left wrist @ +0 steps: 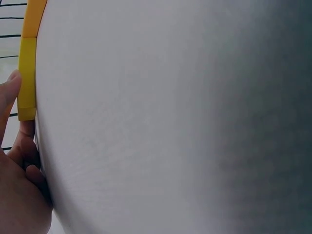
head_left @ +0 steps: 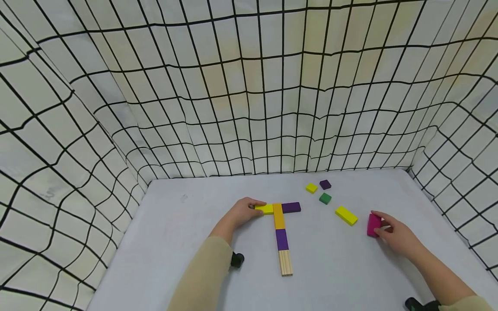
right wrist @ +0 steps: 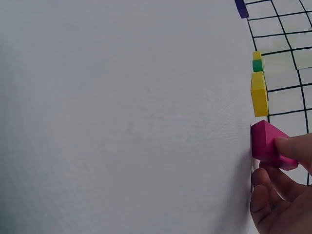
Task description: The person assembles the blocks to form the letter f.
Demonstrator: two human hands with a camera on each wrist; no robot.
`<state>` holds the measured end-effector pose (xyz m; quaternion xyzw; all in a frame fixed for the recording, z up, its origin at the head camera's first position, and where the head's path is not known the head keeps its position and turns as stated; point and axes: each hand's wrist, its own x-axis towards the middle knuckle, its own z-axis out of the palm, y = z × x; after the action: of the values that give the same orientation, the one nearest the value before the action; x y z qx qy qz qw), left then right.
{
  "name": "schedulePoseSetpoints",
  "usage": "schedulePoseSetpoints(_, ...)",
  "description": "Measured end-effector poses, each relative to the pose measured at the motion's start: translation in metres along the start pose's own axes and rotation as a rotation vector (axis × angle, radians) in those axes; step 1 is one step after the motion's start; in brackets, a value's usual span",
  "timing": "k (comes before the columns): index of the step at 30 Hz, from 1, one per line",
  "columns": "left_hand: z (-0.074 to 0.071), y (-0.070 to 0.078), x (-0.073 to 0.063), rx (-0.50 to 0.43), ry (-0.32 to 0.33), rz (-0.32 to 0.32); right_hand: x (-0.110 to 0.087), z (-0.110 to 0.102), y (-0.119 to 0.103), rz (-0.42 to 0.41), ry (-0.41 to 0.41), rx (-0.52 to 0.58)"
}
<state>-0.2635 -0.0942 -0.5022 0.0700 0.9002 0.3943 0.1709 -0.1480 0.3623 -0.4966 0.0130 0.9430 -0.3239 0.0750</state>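
My left hand (head_left: 242, 211) pinches the outer end of a yellow block (head_left: 266, 209), thumb and finger on its sides. That block lies against the top of an orange block (head_left: 279, 217); a dark purple block (head_left: 291, 207) adjoins the other side. Below the orange one, a purple block (head_left: 282, 239) and a plain wooden block (head_left: 285, 263) continue in line, forming a T shape. Off to the right, my right hand (head_left: 398, 235) holds a magenta block (head_left: 374, 225) between thumb and fingers. In the right wrist view, the magenta block (right wrist: 268, 144) is tilted close to the table surface.
A longer yellow block (head_left: 346, 215) lies between the T shape and my right hand. Farther back are a small green block (head_left: 325, 198), a small yellow one (head_left: 311, 188) and a small dark purple one (head_left: 325, 184). Black netting (head_left: 264, 116) rises around the white table (head_left: 175, 242).
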Motion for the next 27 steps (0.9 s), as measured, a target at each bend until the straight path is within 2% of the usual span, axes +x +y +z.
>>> schedulePoseSetpoints(11, 0.000, 0.002, -0.002, -0.007, 0.004, 0.005, -0.001, -0.003, 0.002, 0.026, 0.092, 0.077)
schedulePoseSetpoints(19, 0.001, 0.001, -0.001, 0.000, 0.004, 0.002, 0.001, -0.007, -0.003, 0.031, 0.144, 0.082)
schedulePoseSetpoints(27, 0.001, 0.001, -0.002, 0.001, 0.004, 0.001, 0.009, -0.010, -0.017, 0.027, 0.195, 0.080)
